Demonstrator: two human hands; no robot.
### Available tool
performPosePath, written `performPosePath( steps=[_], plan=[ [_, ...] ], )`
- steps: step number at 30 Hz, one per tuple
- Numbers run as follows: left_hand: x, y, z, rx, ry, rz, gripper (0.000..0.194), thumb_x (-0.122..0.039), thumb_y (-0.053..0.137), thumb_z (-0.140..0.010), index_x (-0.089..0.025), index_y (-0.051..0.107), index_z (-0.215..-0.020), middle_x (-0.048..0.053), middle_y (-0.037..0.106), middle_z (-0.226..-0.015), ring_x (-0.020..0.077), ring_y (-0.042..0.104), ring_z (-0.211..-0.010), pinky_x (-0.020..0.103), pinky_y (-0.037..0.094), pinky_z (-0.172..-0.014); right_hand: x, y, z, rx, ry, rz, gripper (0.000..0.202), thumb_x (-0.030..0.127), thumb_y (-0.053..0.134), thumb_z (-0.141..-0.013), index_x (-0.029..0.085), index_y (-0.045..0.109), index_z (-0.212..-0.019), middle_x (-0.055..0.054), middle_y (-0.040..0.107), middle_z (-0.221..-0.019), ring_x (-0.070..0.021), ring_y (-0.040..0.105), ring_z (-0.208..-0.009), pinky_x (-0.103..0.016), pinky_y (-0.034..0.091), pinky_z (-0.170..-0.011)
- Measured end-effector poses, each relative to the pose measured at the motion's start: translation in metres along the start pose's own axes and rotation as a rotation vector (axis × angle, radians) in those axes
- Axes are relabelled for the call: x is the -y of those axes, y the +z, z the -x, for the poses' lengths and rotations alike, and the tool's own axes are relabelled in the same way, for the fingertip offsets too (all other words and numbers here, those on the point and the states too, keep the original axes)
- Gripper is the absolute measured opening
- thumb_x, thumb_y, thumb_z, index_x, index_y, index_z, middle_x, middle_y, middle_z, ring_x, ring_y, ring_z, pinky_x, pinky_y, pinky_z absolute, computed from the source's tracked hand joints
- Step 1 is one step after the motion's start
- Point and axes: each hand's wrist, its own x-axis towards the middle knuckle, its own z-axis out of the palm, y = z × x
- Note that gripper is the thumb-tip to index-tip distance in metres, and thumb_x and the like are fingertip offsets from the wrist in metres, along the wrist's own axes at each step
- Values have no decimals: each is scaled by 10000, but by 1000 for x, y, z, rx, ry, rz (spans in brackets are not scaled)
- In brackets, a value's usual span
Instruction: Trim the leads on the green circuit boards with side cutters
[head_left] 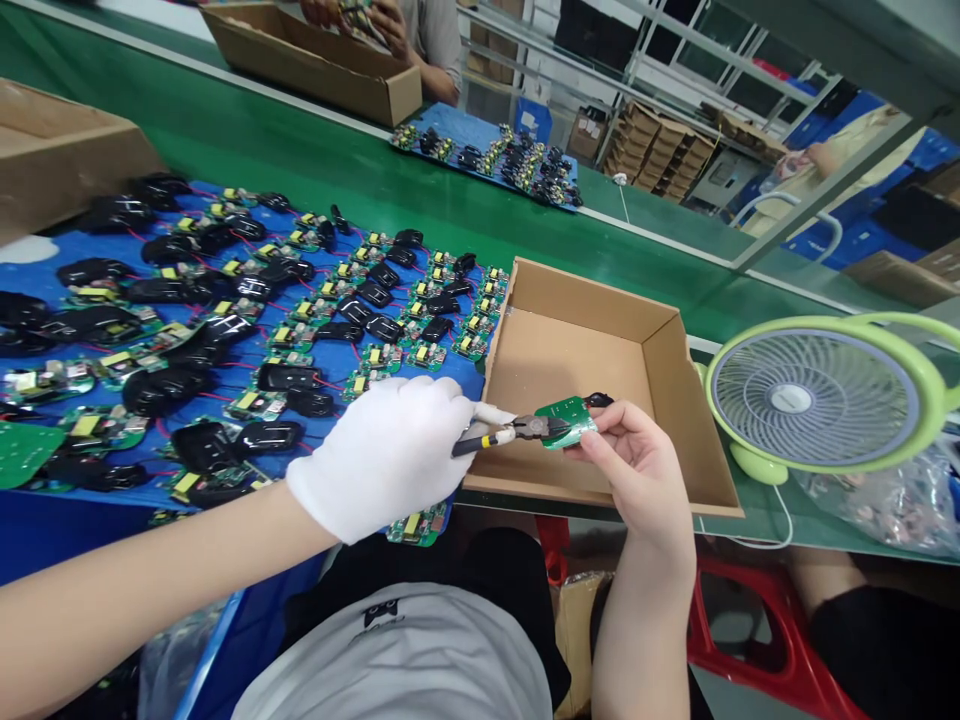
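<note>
My left hand (390, 450), in a white glove, is wrapped round the dark handles of a pair of pliers (534, 428). The plier jaws lie against the face of a green circuit board (564, 412); whether they grip anything on it I cannot tell. Bare and without a glove, my right hand (637, 455) pinches the board's right edge between thumb and fingers. A small black part (598, 400) shows behind the board, just above my right fingers. Both hands are over the front of a shallow cardboard box (577, 350).
On the left, a blue sheet (315, 362) carries many boards wired to black casings. A green fan (795, 395) stands right of the box, beside a clear plastic bag (892, 500). Across the bench, a person's hands (386, 25) work above another cardboard box (322, 65).
</note>
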Motion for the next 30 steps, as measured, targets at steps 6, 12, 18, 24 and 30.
performPosePath(
  steps=[6, 12, 18, 24, 30],
  plan=[
    [3, 1, 0, -94, 71, -42, 181, -207, 502, -835, -191, 637, -715, 74, 598, -650, 286, 616, -576, 396, 417, -533, 0, 0, 0, 5, -6, -5, 336, 414, 863, -789, 222, 594, -726, -14, 690, -795, -188, 729, -712, -323, 669, -726],
    [5, 2, 0, -114, 79, -53, 202, -208, 476, -824, -198, 616, -678, 67, 584, -613, 272, 601, -536, 389, 392, -519, 0, 0, 0, 24, -3, -33, 313, 392, 859, -801, 215, 608, -740, -22, 721, -856, -170, 732, -717, -297, 665, -725],
    [6, 2, 0, -179, 48, -59, 194, -222, 499, -823, -203, 617, -672, 64, 565, -592, 262, 597, -538, 374, 367, -516, -3, -3, -1, 30, 13, -54, 268, 350, 853, -818, 209, 635, -750, -14, 728, -854, -156, 738, -701, -265, 661, -710],
    [12, 3, -1, -153, -36, 134, 218, -243, 491, -889, -186, 695, -838, 64, 660, -755, 256, 654, -662, 358, 441, -589, 0, -4, -1, 30, 33, -95, 247, 363, 831, -844, 212, 649, -774, -7, 763, -789, -164, 768, -720, -233, 658, -690],
    [13, 4, 1, -163, -75, 188, 204, -273, 510, -884, -192, 690, -832, 42, 640, -720, 250, 632, -619, 355, 424, -564, 6, -2, -2, 51, 99, -197, 274, 368, 836, -833, 194, 641, -751, -44, 812, -762, -182, 799, -701, -156, 623, -586]
  ],
)
